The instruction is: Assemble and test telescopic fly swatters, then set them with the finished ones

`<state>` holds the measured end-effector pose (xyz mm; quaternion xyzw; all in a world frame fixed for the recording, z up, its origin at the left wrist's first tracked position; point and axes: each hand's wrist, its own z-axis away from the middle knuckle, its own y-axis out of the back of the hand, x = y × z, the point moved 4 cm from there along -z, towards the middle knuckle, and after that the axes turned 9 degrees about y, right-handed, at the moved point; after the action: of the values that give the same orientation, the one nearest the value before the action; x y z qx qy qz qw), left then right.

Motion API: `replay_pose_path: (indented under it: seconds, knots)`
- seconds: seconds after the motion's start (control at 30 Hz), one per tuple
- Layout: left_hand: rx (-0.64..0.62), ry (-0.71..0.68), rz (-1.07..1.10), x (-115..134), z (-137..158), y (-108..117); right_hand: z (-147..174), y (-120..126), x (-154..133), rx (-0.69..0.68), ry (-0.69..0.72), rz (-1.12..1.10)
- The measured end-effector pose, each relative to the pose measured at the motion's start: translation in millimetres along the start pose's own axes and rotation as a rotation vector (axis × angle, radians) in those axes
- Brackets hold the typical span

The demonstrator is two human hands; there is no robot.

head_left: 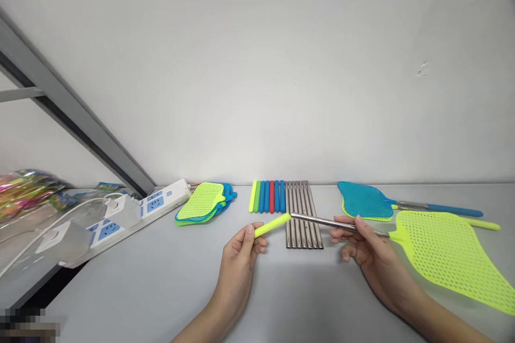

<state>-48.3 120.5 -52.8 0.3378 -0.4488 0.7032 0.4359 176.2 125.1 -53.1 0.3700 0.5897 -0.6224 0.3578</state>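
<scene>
My left hand (243,252) pinches a yellow handle grip (272,224) between thumb and fingers. In my right hand (372,254) is the metal rod of a fly swatter (454,252), whose yellow mesh head spreads out to the right. The rod's free end meets, or nearly meets, the tip of the yellow grip; I cannot tell if it is inside. Behind my hands lie several metal tubes (303,220) side by side. Left of them is a row of handle grips (267,196) in yellow, green, blue and red.
Several loose swatter heads (205,202) are stacked at the left. Swatters with handles, a blue one (366,201) on top, lie at the back right. White power strips (132,220) with plugs and a cable run along the left, near shiny plastic packages (32,190). A wall (289,91) stands behind.
</scene>
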Motion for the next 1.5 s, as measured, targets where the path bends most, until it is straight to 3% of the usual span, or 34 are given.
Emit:
replay_pose_path:
  seconds: [0.47, 0.83, 1.5]
  knots:
    - [-0.005, -0.041, -0.170, -0.5, -1.2, -0.4, -2.7, 1.4, -1.0, 0.017, 0.030, -0.056]
    - [0.005, -0.027, -0.129, -0.4, 0.9, -1.5, -1.9, 1.6, 0.2, 0.033, -0.001, -0.033]
    - [-0.057, -0.119, -0.532, 1.6, 13.2, -13.6, 1.4, 0.8, -1.0, -0.008, 0.016, 0.013]
